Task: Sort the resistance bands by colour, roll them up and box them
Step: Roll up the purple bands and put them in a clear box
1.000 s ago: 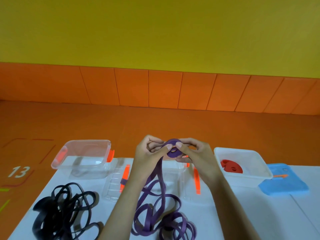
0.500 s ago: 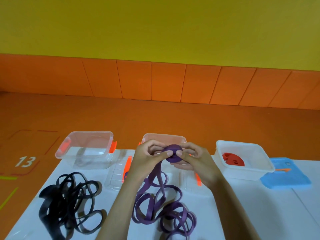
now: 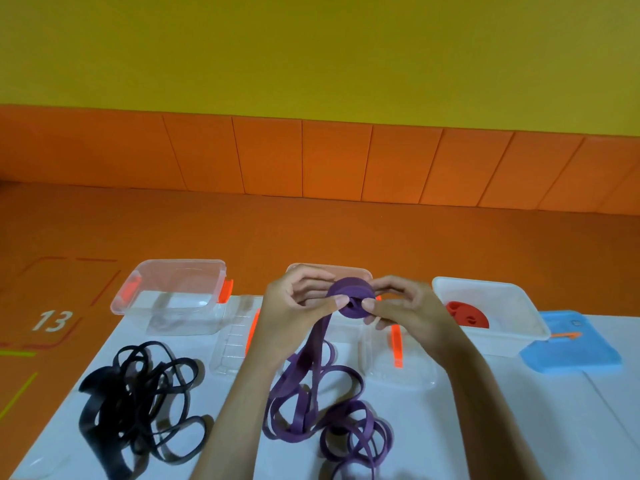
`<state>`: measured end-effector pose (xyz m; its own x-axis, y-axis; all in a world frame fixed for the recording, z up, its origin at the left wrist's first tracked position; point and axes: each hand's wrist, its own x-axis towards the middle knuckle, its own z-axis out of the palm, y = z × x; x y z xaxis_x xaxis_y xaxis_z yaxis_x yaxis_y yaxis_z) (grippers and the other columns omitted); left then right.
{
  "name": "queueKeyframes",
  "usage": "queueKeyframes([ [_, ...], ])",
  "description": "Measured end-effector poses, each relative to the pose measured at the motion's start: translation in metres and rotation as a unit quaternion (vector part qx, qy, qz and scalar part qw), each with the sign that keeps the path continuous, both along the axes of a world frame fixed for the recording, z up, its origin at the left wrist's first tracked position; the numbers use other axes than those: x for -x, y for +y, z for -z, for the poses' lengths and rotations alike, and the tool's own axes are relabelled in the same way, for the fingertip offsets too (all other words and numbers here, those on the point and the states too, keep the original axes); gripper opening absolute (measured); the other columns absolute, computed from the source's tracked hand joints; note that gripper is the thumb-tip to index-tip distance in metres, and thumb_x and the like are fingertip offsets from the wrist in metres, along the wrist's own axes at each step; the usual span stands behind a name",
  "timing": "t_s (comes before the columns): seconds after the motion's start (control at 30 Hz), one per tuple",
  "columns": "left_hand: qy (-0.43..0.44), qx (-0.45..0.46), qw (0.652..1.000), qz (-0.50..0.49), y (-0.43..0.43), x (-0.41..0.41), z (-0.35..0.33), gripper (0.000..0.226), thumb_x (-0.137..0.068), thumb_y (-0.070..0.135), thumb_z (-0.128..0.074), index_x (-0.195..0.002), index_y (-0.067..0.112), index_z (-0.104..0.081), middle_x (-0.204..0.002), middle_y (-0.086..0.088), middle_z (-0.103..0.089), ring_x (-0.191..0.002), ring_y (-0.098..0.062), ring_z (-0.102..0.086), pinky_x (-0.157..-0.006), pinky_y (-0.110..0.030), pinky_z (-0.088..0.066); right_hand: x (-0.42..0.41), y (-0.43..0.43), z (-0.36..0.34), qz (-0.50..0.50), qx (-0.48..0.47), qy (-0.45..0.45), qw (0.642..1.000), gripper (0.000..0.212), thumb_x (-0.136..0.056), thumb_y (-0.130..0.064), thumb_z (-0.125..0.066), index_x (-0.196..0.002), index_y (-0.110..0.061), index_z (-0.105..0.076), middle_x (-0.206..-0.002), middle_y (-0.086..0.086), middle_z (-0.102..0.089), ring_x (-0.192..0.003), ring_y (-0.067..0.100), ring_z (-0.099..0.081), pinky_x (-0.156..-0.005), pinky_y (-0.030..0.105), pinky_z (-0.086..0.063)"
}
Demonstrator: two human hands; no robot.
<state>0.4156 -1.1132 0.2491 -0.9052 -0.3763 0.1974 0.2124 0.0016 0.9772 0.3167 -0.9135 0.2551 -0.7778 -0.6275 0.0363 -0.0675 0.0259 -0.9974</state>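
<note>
The left hand (image 3: 291,306) and right hand (image 3: 405,310) pinch the purple roll (image 3: 351,299) from either side with curled fingers (image 3: 337,301), in front of the middle clear box (image 3: 329,268), while its unwound tail (image 3: 318,344) drops toward the near side of the counter (image 3: 502,427).

On my feed I see a left hand (image 3: 294,306) and a right hand (image 3: 408,311), both bare, on slim forearms (image 3: 239,396) uncovered down to the lower frame edge. Short, plain nails (image 3: 341,299) show on the thumbs.
</note>
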Motion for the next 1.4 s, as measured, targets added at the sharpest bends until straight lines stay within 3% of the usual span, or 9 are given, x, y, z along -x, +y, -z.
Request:
queueKeyframes([
  [0.17, 0.011, -0.113, 0.992, -0.048, 0.02, 0.014, 0.018, 0.02, -0.085, 0.007, -0.087, -0.102, 0.017, -0.081, -0.103, -0.005, -0.082, -0.098, -0.016, -0.078, -0.082, -0.018, -0.058, -0.005, -0.011, 0.016, 0.05, 0.118, -0.123, 0.984, 0.028, -0.08, -0.027, -0.09, -0.101, -0.013, -0.079, -0.11, 0.018, -0.076, -0.089, 0.033, -0.078, -0.079, 0.031, -0.064],
  [0.37, -0.033, -0.001, 0.998, -0.056, 0.009, 0.017, 0.035, 0.026, -0.086, 0.016, -0.089, -0.1, 0.036, -0.084, -0.103, 0.011, -0.083, -0.1, -0.007, -0.078, -0.086, -0.019, -0.059, -0.009, -0.018, 0.05, 0.046, 0.1, -0.198, 0.974, 0.033, -0.084, -0.019, -0.084, -0.114, -0.01, -0.076, -0.12, 0.023, -0.075, -0.1, 0.041, -0.077, -0.083, 0.035, -0.064],
  [0.57, -0.05, -0.011, 0.998, -0.033, 0.004, 0.015, 0.04, 0.022, -0.08, 0.017, -0.093, -0.095, 0.028, -0.081, -0.098, 0.002, -0.082, -0.094, -0.014, -0.078, -0.081, -0.02, -0.059, -0.008, -0.013, 0.049, 0.026, 0.067, -0.162, 0.984, 0.057, -0.071, -0.052, -0.094, -0.112, -0.018, -0.073, -0.118, 0.02, -0.076, -0.097, 0.045, -0.077, -0.081, 0.039, -0.065],
  [0.83, 0.051, -0.017, 0.999, -0.005, 0.003, 0.009, 0.003, 0.032, -0.082, 0.015, -0.09, -0.112, 0.027, -0.084, -0.118, -0.002, -0.079, -0.119, -0.02, -0.072, -0.095, -0.024, -0.058, -0.013, -0.022, 0.018, 0.001, 0.228, -0.128, 0.965, 0.038, -0.088, -0.032, -0.084, -0.118, -0.013, -0.07, -0.127, 0.022, -0.071, -0.11, 0.04, -0.074, -0.093, 0.044, -0.062],
  [0.93, 0.087, -0.026, 0.996, 0.017, 0.001, 0.007, -0.021, 0.033, -0.082, 0.019, -0.091, -0.113, 0.029, -0.084, -0.117, 0.0, -0.079, -0.113, -0.017, -0.075, -0.092, -0.024, -0.059, -0.015, -0.025, 0.001, -0.021, 0.257, -0.114, 0.96, 0.039, -0.093, -0.026, -0.079, -0.126, -0.009, -0.066, -0.13, 0.024, -0.069, -0.115, 0.041, -0.072, -0.095, 0.04, -0.061],
  [1.03, 0.104, 0.023, 0.994, 0.0, -0.003, 0.004, -0.033, 0.033, -0.082, 0.018, -0.091, -0.113, 0.029, -0.084, -0.112, 0.002, -0.08, -0.106, -0.016, -0.076, -0.09, -0.023, -0.058, -0.016, -0.022, -0.013, 0.006, 0.173, -0.012, 0.985, 0.033, -0.097, -0.025, -0.073, -0.127, -0.011, -0.067, -0.126, 0.015, -0.073, -0.117, 0.034, -0.071, -0.097, 0.039, -0.059],
  [1.13, 0.08, 0.052, 0.995, -0.028, -0.003, 0.0, -0.03, 0.032, -0.079, 0.024, -0.093, -0.106, 0.037, -0.082, -0.105, 0.01, -0.081, -0.099, -0.011, -0.076, -0.085, -0.021, -0.058, -0.011, -0.013, -0.019, 0.027, 0.05, 0.061, 0.997, 0.031, -0.092, -0.027, -0.079, -0.121, -0.019, -0.073, -0.11, 0.007, -0.078, -0.096, 0.025, -0.076, -0.085, 0.034, -0.058],
  [1.3, 0.061, 0.008, 0.997, -0.047, 0.004, 0.003, -0.012, 0.025, -0.077, 0.019, -0.094, -0.097, 0.028, -0.082, -0.098, 0.004, -0.082, -0.093, -0.009, -0.077, -0.079, -0.017, -0.058, -0.01, -0.009, -0.009, 0.014, 0.087, 0.006, 0.996, 0.031, -0.086, -0.022, -0.084, -0.116, -0.018, -0.074, -0.113, 0.012, -0.073, -0.101, 0.038, -0.076, -0.084, 0.041, -0.065],
  [1.4, 0.058, -0.019, 0.998, -0.025, 0.006, 0.003, -0.002, 0.033, -0.082, 0.014, -0.09, -0.108, 0.033, -0.084, -0.114, -0.004, -0.08, -0.107, -0.012, -0.076, -0.089, -0.018, -0.057, -0.011, -0.013, 0.002, 0.028, 0.127, -0.03, 0.991, 0.035, -0.088, -0.024, -0.085, -0.117, -0.011, -0.071, -0.115, 0.017, -0.072, -0.107, 0.04, -0.075, -0.091, 0.047, -0.064],
])
